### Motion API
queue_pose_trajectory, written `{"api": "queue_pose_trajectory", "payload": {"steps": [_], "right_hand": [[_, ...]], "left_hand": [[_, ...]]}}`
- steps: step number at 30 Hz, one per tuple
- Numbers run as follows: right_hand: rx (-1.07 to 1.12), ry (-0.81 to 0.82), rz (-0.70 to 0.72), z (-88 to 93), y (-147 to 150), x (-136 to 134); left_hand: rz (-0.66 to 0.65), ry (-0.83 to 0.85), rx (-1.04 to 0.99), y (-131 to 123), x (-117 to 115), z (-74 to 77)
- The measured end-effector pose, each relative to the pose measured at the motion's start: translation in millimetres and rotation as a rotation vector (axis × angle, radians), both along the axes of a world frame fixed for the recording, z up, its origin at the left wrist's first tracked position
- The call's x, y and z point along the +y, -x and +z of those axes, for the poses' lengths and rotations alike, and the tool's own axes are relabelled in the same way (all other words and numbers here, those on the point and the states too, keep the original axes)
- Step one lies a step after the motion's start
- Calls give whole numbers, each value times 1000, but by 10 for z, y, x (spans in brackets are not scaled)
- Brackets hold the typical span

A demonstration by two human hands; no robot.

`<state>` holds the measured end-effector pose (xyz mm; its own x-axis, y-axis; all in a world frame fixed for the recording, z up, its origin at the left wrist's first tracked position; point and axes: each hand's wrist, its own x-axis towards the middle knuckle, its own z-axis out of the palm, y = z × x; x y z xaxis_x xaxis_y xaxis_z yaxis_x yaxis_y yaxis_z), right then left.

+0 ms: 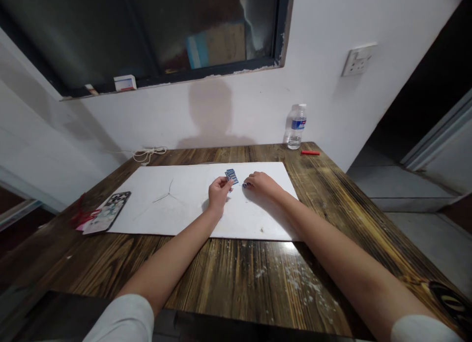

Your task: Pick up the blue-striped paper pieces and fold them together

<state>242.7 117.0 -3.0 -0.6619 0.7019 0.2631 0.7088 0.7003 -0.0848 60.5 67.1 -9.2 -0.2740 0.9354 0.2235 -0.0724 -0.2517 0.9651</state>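
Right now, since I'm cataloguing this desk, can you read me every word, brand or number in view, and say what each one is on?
No text can be read. The blue label on the water bottle is too small and blurred to read, as is the print on the blue cards in the left hand and on the small white box.

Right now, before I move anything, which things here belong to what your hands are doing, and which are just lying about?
In use:
- left hand pinching small blue-and-white cards
- right hand beside a small blue piece
- white mat under both hands

Lying about:
- patterned phone
- water bottle
- red stick
- white cord
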Motion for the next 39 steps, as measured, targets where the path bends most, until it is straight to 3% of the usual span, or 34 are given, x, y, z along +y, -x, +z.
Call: {"api": "queue_pose_trajectory", "payload": {"steps": [7,19,24,29,34,39], "right_hand": [[189,144,-277,-90,-10,10],[207,284,-409,-62,61,2],[254,269,-353,-52,31,7],[444,304,-202,-49,-37,57],[840,505,-81,12,-43,124],[1223,705,18,197,33,1]], "left_hand": [[-1,33,13,5,1,-23],[3,60,28,3,-4,-26],[0,42,23,1,-5,-16],[2,37,24,3,2,-19],[0,39,32,10,5,-26],[-2,25,39,3,-9,3]]}}
